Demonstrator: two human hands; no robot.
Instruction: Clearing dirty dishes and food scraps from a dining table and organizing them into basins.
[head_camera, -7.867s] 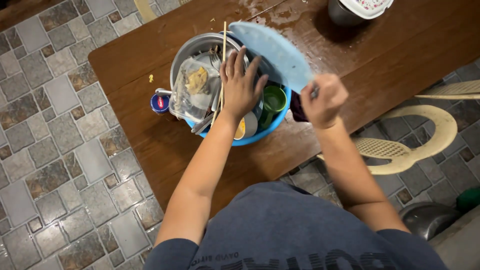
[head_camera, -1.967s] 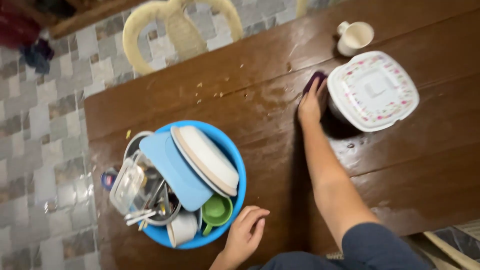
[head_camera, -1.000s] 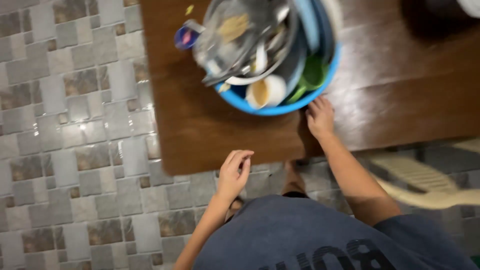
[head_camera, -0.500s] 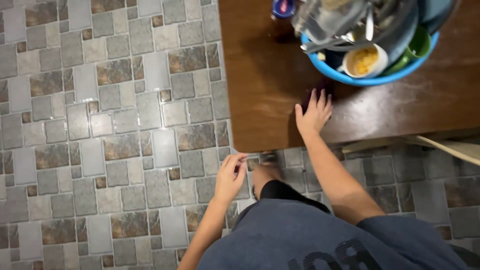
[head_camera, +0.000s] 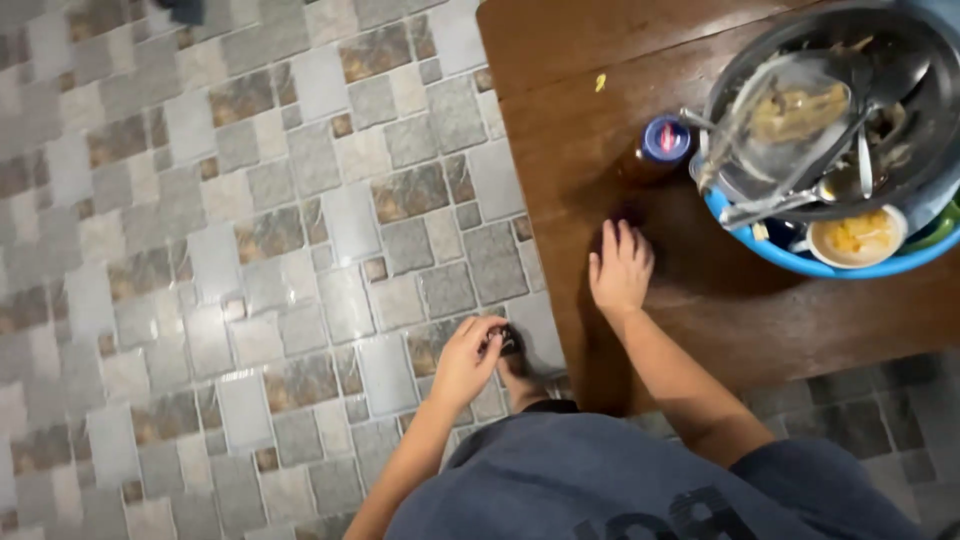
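Right hand (head_camera: 620, 268) has slid its dark cloth (head_camera: 628, 215) leftward along the table (head_camera: 560, 120), palm flat on it; left hand (head_camera: 468, 358) cupped loosely below the edge; far corner's crumb (head_camera: 600, 82) remains unwiped.

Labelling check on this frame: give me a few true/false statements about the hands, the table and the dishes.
1. The right hand lies flat on the wooden table. True.
2. The left hand grips the blue basin. False: it hangs off the table edge, over the tiled floor, fingers curled.
3. A small bottle with a blue cap stands beside the basin. True.
4. The basin is empty. False: it holds stacked dishes and cutlery, including a white cup.
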